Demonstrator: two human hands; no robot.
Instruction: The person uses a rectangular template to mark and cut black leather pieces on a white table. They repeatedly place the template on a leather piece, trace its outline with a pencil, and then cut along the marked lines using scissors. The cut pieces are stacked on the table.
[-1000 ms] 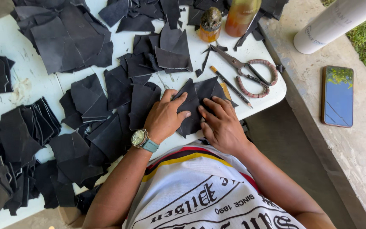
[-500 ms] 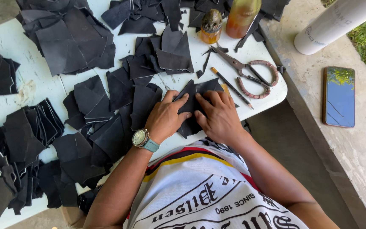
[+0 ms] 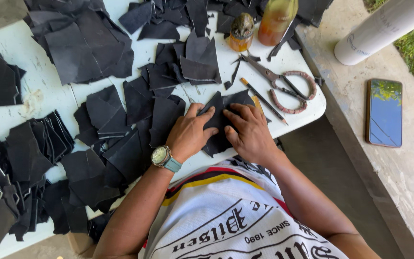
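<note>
Both of my hands press flat on one black leather piece [image 3: 220,119] near the front edge of the white table [image 3: 297,61]. My left hand [image 3: 190,133], with a wristwatch on the wrist, covers the piece's left side. My right hand [image 3: 248,131] lies on its right side, fingers spread. Many more black leather pieces [image 3: 91,47] lie scattered and stacked over the table to the left and behind.
Scissors with wrapped handles [image 3: 283,82] and a pencil [image 3: 263,100] lie right of my hands. Two amber bottles [image 3: 277,20] stand at the back. A phone [image 3: 384,113] rests on the concrete ledge at right, near a white pipe [image 3: 384,29].
My hands have stayed on the same leather piece, with the fingers shifting slightly over it. The view has tilted a little.
</note>
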